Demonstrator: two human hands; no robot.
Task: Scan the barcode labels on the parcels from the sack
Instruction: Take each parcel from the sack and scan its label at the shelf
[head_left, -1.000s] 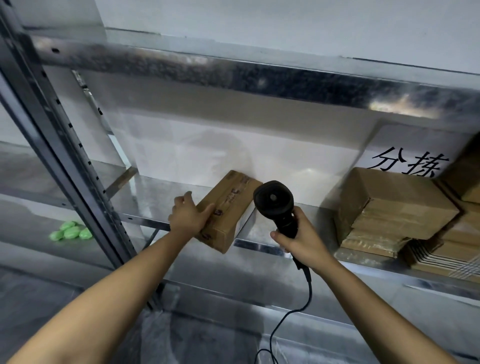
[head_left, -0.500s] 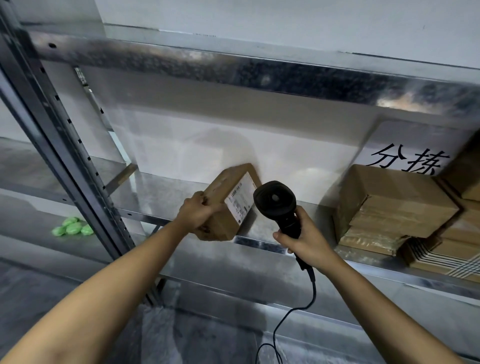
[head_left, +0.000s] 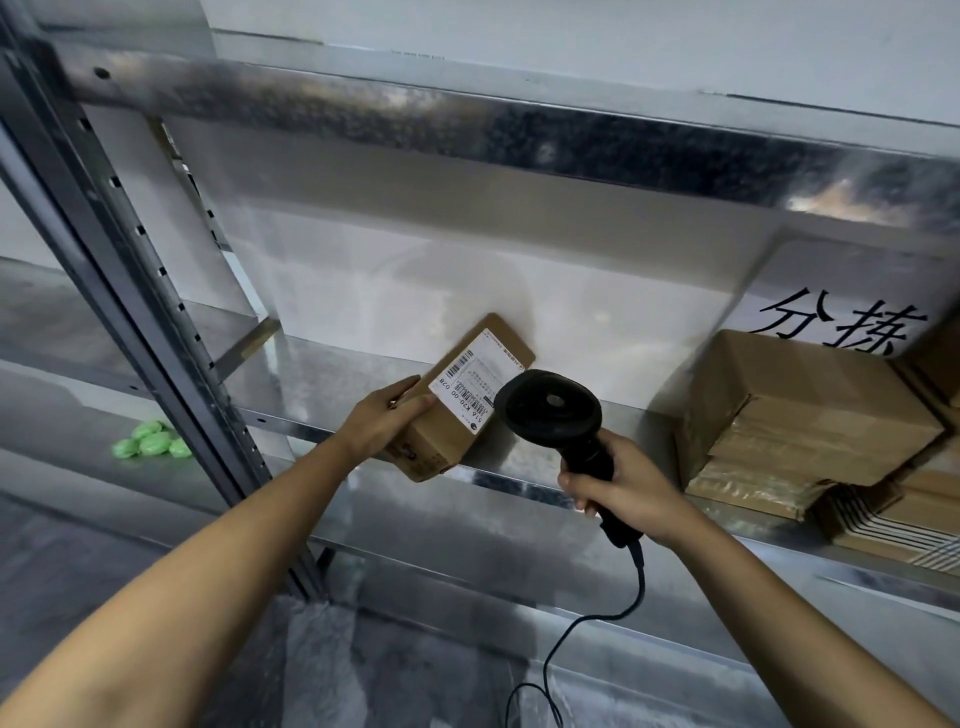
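Two bare forearms enter the view from the lower edge, one from the lower left and one from the lower right. Neither arm carries a sleeve; no fabric shows anywhere along their visible length. The left hand (head_left: 382, 421) and the right hand (head_left: 626, 483) are ungloved. Neither wrist bears a watch, band or strap. The visible fingers are without rings, and the nails look short and unpainted.

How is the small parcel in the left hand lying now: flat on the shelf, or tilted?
Tilted. The left hand grips the parcel at its lower end, label turned up beside the scanner.
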